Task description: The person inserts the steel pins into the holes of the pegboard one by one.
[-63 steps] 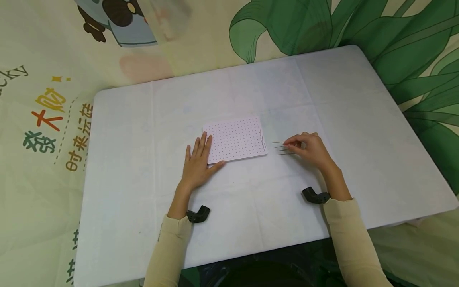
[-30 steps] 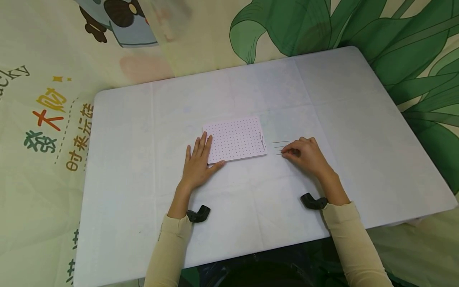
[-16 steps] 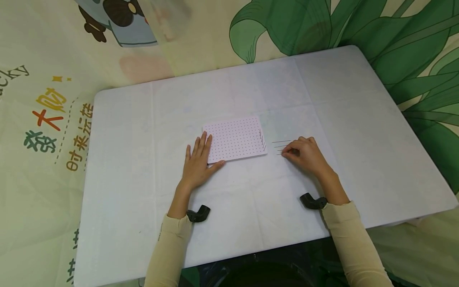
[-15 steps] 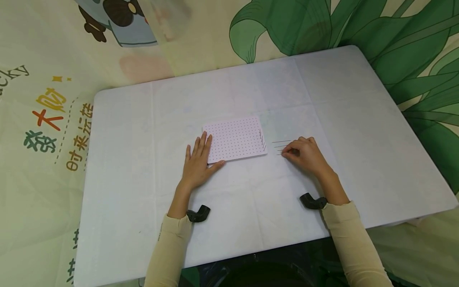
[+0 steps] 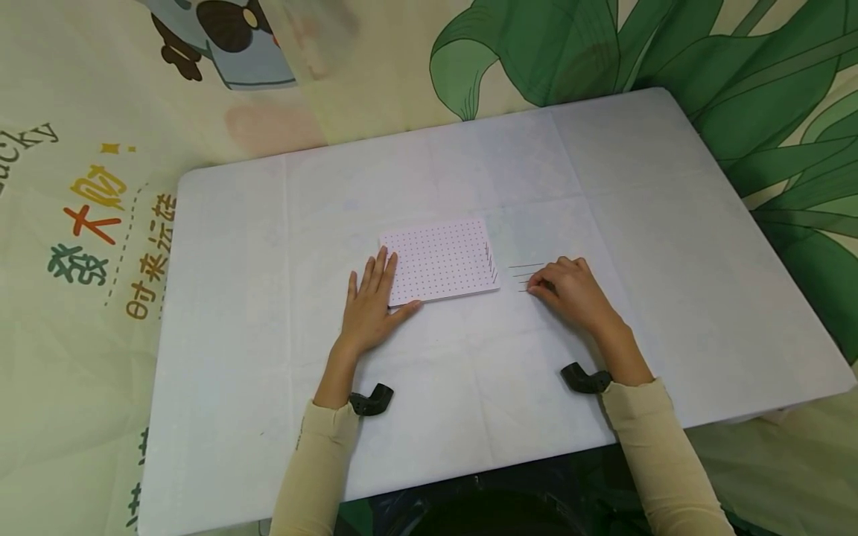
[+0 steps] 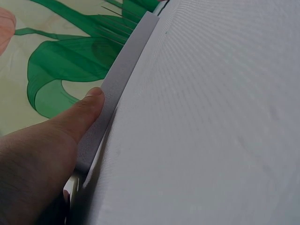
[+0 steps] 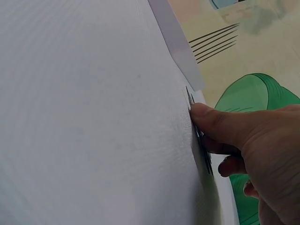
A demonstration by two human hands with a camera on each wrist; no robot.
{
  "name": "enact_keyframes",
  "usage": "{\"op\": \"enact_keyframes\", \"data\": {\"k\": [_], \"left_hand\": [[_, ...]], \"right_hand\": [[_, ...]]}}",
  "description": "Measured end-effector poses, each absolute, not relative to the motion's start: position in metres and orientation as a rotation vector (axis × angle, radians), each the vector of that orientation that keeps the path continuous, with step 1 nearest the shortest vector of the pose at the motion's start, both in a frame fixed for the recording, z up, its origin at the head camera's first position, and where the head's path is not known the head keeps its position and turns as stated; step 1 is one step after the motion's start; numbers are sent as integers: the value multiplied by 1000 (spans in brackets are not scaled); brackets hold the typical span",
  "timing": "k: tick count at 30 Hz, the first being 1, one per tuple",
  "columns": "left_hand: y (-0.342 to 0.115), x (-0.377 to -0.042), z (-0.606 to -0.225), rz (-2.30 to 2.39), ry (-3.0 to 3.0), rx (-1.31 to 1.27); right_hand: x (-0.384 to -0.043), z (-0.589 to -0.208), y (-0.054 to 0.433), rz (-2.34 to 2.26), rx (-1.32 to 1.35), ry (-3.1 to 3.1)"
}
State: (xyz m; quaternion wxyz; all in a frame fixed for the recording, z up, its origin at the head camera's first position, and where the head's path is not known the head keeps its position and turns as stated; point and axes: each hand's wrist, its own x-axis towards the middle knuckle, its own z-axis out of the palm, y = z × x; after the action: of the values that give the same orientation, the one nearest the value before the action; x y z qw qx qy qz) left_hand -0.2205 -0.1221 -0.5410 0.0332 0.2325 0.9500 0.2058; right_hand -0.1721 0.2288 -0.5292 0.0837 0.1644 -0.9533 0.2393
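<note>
A white board (image 5: 439,260) dotted with rows of small holes lies mid-table. My left hand (image 5: 367,313) rests with straight fingers on its left edge; in the left wrist view the thumb (image 6: 89,105) touches the board's side. Several thin dark needles (image 7: 214,33) stand upright along the board's right edge, leaning slightly in the head view. To the right of the board, more needles (image 5: 526,266) lie roughly parallel on the cloth. My right hand (image 5: 570,294) pinches the nearest lying needle between thumb and index finger, low at the table, partly covering the others.
A white cloth covers the table (image 5: 241,335). Each wrist wears a black camera mount (image 5: 372,400). Behind and left of the table hangs a printed curtain (image 5: 375,74) with green leaves and lettering.
Since the oldest frame my right hand has shifted toward the table's front edge, to the nearest lying needle, and stays there over the last second. My left hand and the board have not moved.
</note>
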Motion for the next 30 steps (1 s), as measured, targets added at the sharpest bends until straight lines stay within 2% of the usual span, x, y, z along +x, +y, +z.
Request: {"op": "enact_keyframes", "data": {"k": [19, 30], "left_hand": [[-122, -221, -542, 625, 2932, 719], [-123, -222, -542, 610, 2928, 710]], "right_hand": [[-172, -529, 230, 719, 473, -2741], [-191, -518, 217, 925, 378, -2597]]}}
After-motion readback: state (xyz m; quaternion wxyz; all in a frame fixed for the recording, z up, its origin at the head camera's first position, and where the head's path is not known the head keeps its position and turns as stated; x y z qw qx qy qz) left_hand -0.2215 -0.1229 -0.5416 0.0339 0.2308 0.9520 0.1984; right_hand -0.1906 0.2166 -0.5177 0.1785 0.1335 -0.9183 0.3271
